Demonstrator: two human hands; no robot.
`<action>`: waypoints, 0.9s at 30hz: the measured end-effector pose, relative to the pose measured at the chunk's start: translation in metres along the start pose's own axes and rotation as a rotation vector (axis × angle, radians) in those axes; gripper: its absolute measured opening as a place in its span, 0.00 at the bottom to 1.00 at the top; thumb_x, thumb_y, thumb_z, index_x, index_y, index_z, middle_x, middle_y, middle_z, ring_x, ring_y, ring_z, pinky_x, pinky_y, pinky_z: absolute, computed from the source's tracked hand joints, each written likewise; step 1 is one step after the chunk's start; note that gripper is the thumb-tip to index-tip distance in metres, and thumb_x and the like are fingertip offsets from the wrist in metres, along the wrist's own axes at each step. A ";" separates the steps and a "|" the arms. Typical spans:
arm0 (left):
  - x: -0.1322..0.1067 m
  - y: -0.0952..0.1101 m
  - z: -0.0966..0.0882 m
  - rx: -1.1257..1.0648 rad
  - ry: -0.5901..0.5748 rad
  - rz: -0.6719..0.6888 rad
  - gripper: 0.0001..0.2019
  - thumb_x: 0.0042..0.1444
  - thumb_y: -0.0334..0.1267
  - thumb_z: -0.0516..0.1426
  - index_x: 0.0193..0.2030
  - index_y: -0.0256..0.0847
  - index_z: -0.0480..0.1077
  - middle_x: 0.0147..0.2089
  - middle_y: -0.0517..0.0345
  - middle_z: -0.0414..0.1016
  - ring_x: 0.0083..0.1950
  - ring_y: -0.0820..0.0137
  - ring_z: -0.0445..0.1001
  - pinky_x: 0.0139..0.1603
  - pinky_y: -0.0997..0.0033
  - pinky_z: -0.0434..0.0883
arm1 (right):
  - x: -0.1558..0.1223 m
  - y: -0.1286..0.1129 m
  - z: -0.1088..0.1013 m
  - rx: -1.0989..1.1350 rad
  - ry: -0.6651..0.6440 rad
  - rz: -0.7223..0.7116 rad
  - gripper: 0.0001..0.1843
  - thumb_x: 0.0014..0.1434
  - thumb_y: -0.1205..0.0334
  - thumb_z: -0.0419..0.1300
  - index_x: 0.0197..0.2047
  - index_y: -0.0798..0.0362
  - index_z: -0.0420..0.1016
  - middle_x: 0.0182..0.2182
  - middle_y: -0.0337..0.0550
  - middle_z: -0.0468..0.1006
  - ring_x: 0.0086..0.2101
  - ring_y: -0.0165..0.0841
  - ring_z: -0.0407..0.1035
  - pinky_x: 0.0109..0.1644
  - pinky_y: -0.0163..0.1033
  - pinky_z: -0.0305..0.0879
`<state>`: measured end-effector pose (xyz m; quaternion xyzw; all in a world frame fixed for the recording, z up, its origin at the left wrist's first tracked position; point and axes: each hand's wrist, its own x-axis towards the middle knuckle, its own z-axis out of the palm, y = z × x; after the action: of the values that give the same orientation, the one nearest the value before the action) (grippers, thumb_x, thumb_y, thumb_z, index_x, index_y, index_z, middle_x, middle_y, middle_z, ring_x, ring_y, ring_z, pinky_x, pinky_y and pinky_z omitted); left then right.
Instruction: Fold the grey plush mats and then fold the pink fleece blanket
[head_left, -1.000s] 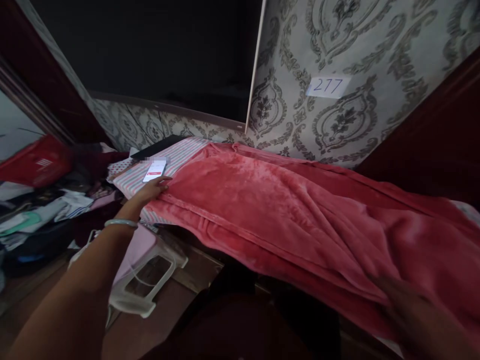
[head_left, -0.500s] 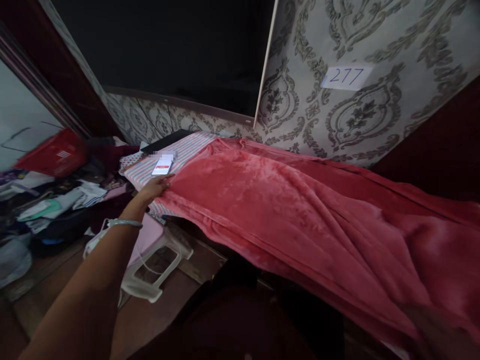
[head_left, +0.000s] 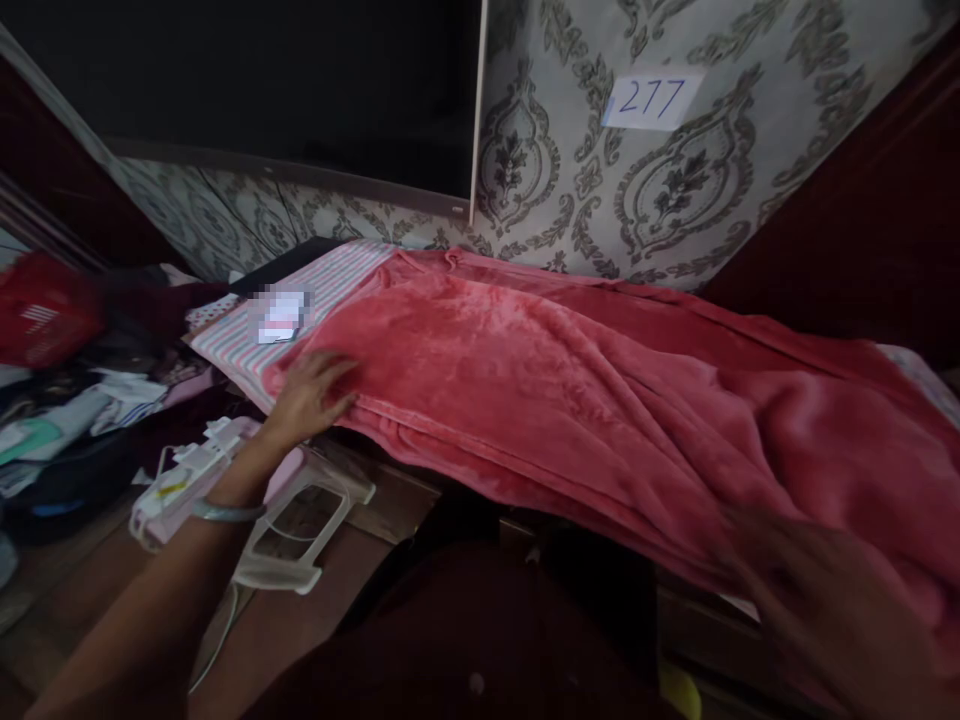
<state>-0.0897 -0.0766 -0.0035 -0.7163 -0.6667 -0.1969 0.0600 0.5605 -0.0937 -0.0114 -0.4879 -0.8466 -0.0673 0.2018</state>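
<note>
A red fleece blanket (head_left: 585,390) lies spread over a table covered with a striped cloth (head_left: 330,285). My left hand (head_left: 311,392), a bangle on its wrist, rests flat on the blanket's near left corner with the fingers spread. My right hand (head_left: 825,610) is blurred at the lower right, lying on the blanket's near right edge with the fingers stretched forward. A phone (head_left: 281,316) with a lit screen lies on the striped cloth just beyond my left hand.
A white and pink plastic stool (head_left: 289,530) stands below the table's left end. Piled clothes (head_left: 82,400) and a red basket (head_left: 41,310) are at the left. A paper marked 277 (head_left: 649,98) hangs on the patterned wall beside a dark screen (head_left: 262,90).
My left hand slid along the blanket's left corner toward the near edge and now lies flat. My right hand has come forward over the blanket at the lower right. The view shifted slightly.
</note>
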 end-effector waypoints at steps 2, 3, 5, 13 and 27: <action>-0.002 0.012 0.006 -0.020 -0.066 0.091 0.23 0.63 0.48 0.52 0.61 0.42 0.72 0.64 0.44 0.71 0.65 0.54 0.68 0.67 0.50 0.63 | 0.013 -0.016 0.010 0.036 -0.027 -0.106 0.22 0.67 0.49 0.53 0.57 0.46 0.77 0.51 0.50 0.80 0.49 0.50 0.75 0.51 0.58 0.74; -0.002 0.015 0.009 -0.028 -0.085 0.106 0.23 0.64 0.47 0.50 0.61 0.41 0.72 0.64 0.44 0.72 0.64 0.54 0.69 0.66 0.51 0.65 | 0.018 -0.022 0.017 0.059 -0.040 -0.150 0.22 0.68 0.50 0.52 0.57 0.47 0.78 0.52 0.50 0.80 0.49 0.48 0.75 0.51 0.56 0.74; 0.000 0.016 0.013 -0.043 -0.102 0.108 0.22 0.66 0.45 0.48 0.59 0.41 0.74 0.61 0.44 0.74 0.61 0.56 0.72 0.63 0.54 0.68 | 0.027 -0.028 0.032 0.106 -0.053 -0.183 0.21 0.70 0.53 0.50 0.56 0.49 0.78 0.52 0.51 0.80 0.49 0.46 0.75 0.50 0.54 0.74; 0.010 0.007 0.020 -0.041 -0.068 0.117 0.21 0.65 0.38 0.46 0.52 0.42 0.79 0.55 0.44 0.78 0.57 0.55 0.75 0.60 0.51 0.71 | 0.027 -0.018 0.054 0.315 0.031 -0.015 0.18 0.70 0.56 0.50 0.50 0.47 0.81 0.46 0.47 0.83 0.48 0.44 0.77 0.52 0.54 0.75; -0.015 0.000 0.029 0.110 0.009 0.119 0.17 0.64 0.35 0.49 0.53 0.38 0.77 0.50 0.39 0.78 0.51 0.53 0.74 0.53 0.49 0.73 | -0.002 0.003 0.056 0.278 0.011 -0.044 0.18 0.69 0.52 0.51 0.49 0.46 0.81 0.46 0.46 0.83 0.46 0.43 0.78 0.48 0.50 0.78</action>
<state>-0.0848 -0.0804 -0.0355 -0.7494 -0.6325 -0.1594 0.1137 0.5480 -0.0764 -0.0633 -0.4362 -0.8571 0.0438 0.2706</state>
